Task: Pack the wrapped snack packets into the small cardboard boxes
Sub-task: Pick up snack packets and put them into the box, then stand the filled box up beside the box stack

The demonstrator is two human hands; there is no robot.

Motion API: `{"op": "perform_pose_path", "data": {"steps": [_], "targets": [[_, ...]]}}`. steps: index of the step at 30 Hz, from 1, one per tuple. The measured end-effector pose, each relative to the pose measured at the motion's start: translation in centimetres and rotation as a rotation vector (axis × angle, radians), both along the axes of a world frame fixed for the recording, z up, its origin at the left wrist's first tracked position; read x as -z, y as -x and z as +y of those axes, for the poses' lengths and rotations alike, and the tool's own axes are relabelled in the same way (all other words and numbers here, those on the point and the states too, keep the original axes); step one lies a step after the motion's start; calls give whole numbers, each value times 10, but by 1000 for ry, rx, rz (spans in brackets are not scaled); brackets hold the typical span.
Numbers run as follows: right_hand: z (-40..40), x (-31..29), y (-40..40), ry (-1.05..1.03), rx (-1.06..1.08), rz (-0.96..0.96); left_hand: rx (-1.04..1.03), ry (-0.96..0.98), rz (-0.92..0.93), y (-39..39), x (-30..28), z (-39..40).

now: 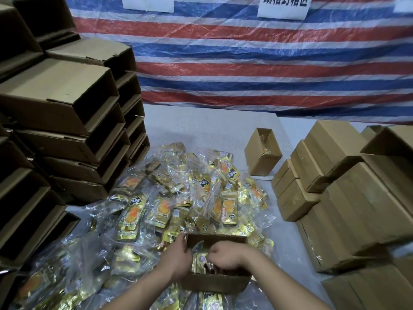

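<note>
While the open cardboard box sits at the near edge of the counter, on top of the heap of bagged snack packets, both hands work at its mouth. The left hand holds the box's left wall, fingers curled over the rim near the far corner. The right hand is inside the box, fingers bent down onto a bag of gold packets that lies partly in; whether they pinch it or only press it cannot be told.

Step in hand, as judged: seating a bag in the box, with the left hand steadying it.

The next move calls for pushing the bag flat below the rim, then withdrawing the right hand.

A second open box, with packets inside, stands farther back on the right, near the rows of closed boxes. Empty dark cartons are stacked at left.
</note>
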State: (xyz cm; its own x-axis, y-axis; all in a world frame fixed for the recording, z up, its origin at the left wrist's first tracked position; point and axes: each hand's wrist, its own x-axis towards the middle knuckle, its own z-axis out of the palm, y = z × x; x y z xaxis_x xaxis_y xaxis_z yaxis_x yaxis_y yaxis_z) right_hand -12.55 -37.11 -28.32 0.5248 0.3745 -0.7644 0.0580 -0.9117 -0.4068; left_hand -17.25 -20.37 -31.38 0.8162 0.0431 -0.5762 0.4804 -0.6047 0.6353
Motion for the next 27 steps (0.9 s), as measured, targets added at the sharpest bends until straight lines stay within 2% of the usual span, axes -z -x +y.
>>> {"op": "perform_pose_path", "data": {"steps": [4, 6, 7, 9, 11, 15, 22, 27], "targets": [[-29, -33, -11, -262, 278, -444, 38, 25, 57, 1, -4, -1], [-46, -39, -18, -244, 246, -573, 26, 47, 103, 2, -2, -2], [-55, -37, -21, -177, 181, -548, 7, 72, 122, 3, -1, -2], [-64, -26, -18, -54, 102, -373, -34, 112, 141, 4, -1, -4], [-63, -14, -8, -43, 124, -283, -76, 139, 142, 4, 0, -5], [-60, -1, -6, -29, 204, -340, -75, 121, 140, 0, -1, -7], [-70, -11, 0, 36, 67, -341, 108, 38, 83, -6, -22, -6], [-99, -55, -11, -10, 215, -425, 273, 34, -21, -53, -70, -26]]}}
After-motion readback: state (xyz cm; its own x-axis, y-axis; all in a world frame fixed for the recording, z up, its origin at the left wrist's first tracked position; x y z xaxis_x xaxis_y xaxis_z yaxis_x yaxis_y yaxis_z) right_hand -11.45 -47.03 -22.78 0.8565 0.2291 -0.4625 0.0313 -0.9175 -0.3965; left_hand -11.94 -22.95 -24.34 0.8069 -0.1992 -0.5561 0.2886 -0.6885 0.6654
